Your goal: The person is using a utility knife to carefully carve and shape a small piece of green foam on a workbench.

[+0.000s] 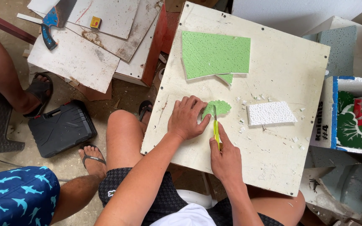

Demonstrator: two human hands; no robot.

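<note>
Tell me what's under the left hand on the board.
The left hand presses on a small green scalloped foam piece lying on the white board. Only the piece's right part shows; the rest is covered by the hand. The right hand holds a yellow-green cutter against it.

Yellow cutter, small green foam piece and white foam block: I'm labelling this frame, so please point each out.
yellow cutter (216, 130), head view, on its handle.
small green foam piece (219, 107), head view, middle of its top.
white foam block (271, 113), head view, centre of its top.

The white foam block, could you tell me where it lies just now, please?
In the head view the white foam block lies on the pale board, right of the small green cut-out and below the large green sheet.
</note>
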